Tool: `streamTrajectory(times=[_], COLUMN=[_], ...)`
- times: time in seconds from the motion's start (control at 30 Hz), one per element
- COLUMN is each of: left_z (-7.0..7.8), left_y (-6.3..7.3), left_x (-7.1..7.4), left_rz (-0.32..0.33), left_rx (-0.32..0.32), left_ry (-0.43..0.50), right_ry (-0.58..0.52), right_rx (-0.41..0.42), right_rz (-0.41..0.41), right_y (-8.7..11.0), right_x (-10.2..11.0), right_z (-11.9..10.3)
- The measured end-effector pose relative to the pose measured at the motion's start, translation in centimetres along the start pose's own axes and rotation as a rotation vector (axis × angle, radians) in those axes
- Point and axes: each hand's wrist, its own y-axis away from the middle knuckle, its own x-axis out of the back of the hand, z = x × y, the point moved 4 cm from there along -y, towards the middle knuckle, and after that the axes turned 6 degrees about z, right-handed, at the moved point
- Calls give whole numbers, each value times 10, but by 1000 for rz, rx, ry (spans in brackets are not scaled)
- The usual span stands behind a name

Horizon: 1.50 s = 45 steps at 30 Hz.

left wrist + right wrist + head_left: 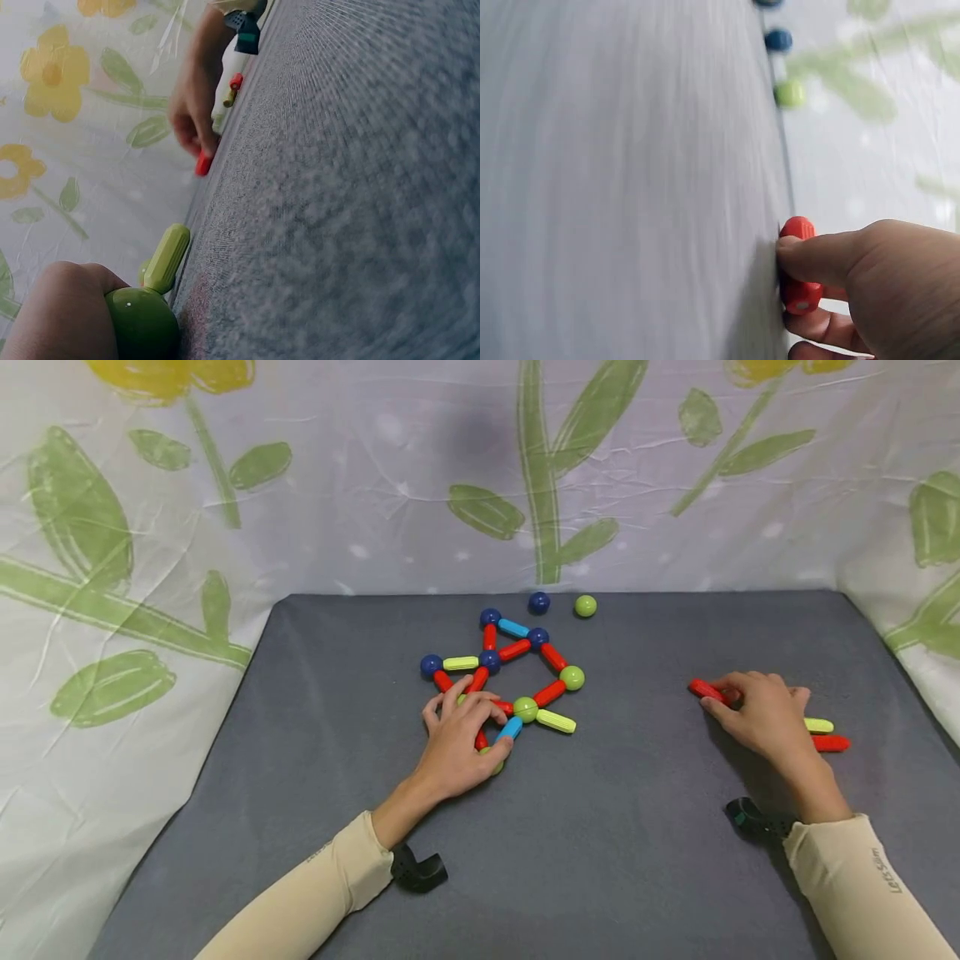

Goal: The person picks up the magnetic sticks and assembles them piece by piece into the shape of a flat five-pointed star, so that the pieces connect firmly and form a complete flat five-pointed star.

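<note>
Two hands work well apart over a grey table. The right hand pinches a ridged red rod, apparently plastic, between thumb and fingers; its long axis points leftward and slightly away from the person. The left hand lies over the near side of a frame of coloured rods and glossy balls, thumb against a light-blue rod; whether it grips, I cannot tell. The relation that counts, I judge: the frame lies left of the right hand across a wide gap, and a yellow-green ridged rod juts from its green ball toward that hand.
</note>
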Motion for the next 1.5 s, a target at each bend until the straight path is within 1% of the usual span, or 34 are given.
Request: streamTrajectory(times=[0.13, 0.3, 0.4, 0.53, 0.8, 1.0, 1.13, 1.23, 1.4, 1.5], left_z=[0, 0, 0, 1, -1, 0, -1, -1, -1, -1], left_y=[0, -1, -1, 0, 0, -1, 0, 0, 0, 0], left_x=[-1, -3, -4, -5, -4, -2, -2, -2, -3, -3], left_rz=[-3, -11, -15, -10, -6, -11, -9, -10, -14, -16], left_rx=[-2, 5, 8, 7, 2, -3, -5, -5, -8, -8], left_ry=[-1, 0, 0, 1, 4, 4, 3, 2, 3, 0], right_ry=[-59, -169, -238, -303, -343, -408, -440, -458, -469, -469], right_rx=[80, 141, 163, 166, 149, 132, 123, 139, 204, 210], right_rz=[8, 32, 40, 32, 42, 76, 77, 63, 64, 49], right_y=[-6, -8, -5, 0, 3, 3, 2, 3, 4, 4], right_x=[-19, -46, -59, -68, -75, -78, -81, -81, -80, -80], right_z=[-33, -73, -91, -107, -120, -121, -121, -122, -124, -124])
